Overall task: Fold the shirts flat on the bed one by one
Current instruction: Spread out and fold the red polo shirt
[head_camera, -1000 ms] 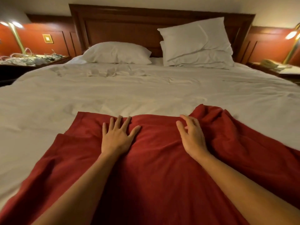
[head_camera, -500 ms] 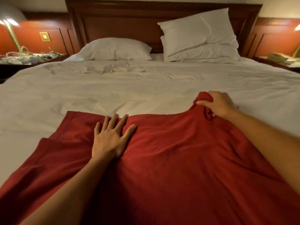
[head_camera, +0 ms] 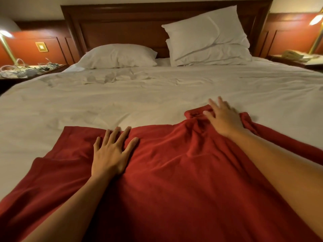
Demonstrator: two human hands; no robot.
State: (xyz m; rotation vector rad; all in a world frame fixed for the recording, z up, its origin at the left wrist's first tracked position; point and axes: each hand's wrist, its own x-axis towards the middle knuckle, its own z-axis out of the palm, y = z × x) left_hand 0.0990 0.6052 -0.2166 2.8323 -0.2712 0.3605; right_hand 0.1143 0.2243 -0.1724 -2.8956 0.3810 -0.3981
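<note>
bed (head_camera: 157,95), red shirt (head_camera: 174,172), near end offscreen

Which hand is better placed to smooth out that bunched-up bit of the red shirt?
The right hand, probably: its spread fingers lie right over the bunched cloth at the red shirt's far edge. The left hand rests flat on a smoother part, apart from the bunch.
</note>
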